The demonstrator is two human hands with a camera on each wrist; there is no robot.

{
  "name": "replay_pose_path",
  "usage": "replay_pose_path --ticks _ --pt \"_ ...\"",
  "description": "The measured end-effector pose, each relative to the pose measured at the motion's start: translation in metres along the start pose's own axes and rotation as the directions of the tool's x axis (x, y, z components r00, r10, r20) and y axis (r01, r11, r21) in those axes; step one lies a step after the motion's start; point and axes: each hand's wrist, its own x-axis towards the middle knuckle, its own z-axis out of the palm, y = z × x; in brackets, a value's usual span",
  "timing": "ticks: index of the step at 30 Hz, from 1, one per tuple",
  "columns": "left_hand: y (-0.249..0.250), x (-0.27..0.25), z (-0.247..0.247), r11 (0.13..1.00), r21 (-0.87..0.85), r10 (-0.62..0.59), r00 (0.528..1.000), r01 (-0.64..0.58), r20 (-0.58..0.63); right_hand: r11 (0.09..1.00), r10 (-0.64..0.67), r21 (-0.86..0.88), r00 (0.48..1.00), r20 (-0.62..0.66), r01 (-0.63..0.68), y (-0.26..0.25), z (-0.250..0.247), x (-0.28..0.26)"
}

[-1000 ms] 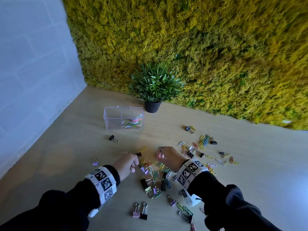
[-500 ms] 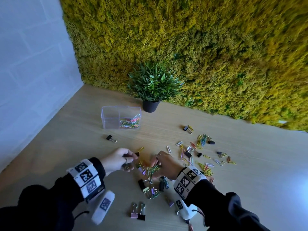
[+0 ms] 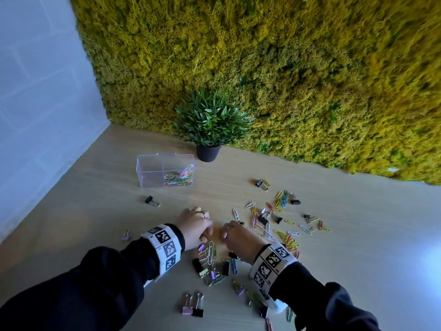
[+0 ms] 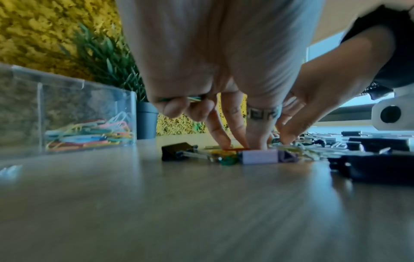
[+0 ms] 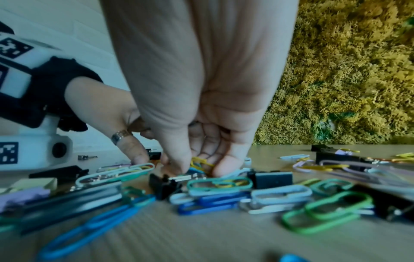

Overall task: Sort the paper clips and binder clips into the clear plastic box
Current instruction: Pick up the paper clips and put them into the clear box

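The clear plastic box point(image 3: 152, 172) stands at the back left, with colored paper clips point(image 3: 178, 179) in its right compartment point(image 4: 89, 134). A mixed pile of paper clips and binder clips point(image 3: 212, 261) lies in front of me. My left hand point(image 3: 205, 236) reaches its fingertips into the pile by a lilac binder clip point(image 4: 260, 156), and its curled outer fingers hold green and yellow paper clips point(image 4: 179, 98). My right hand point(image 3: 225, 235) is right beside it, fingers curled down, pinching a yellow paper clip point(image 5: 199, 162) out of the pile.
A potted plant point(image 3: 210, 125) stands behind the box against the moss wall. More clips point(image 3: 281, 211) lie scattered to the right. Single binder clips lie at the left point(image 3: 150, 200) and near me point(image 3: 193, 308). A white wall runs along the table's left edge.
My left hand has moved right, up against the right hand over the pile. The right hand has stayed over the pile with its fingers down.
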Motion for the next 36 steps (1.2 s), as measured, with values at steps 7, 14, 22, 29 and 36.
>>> replay_pose_path --ticks 7,14,22,29,36 --pt "0.002 -0.004 -0.003 0.997 -0.068 -0.011 0.996 0.018 0.092 0.927 0.12 0.365 0.99 -0.08 -0.083 0.013 -0.008 0.005" --pt "-0.012 -0.017 -0.016 0.684 -0.702 -0.17 0.979 0.197 0.109 0.169 0.092 0.963 0.976 0.197 -0.211 0.003 -0.026 -0.003" --pt "-0.047 -0.034 -0.034 -0.523 -0.798 -0.252 0.84 0.299 0.48 0.526 0.108 0.811 0.966 0.237 -0.258 -0.023 -0.003 0.006" --pt "-0.049 -0.045 -0.034 -0.405 -0.809 -0.247 0.801 0.426 0.545 0.866 -0.027 0.499 0.99 0.139 -0.047 -0.016 -0.011 0.002" --pt "-0.039 -0.044 -0.034 -0.293 -0.834 -0.286 0.789 0.468 0.543 0.971 -0.236 0.075 0.958 0.161 0.227 -0.012 -0.018 0.002"
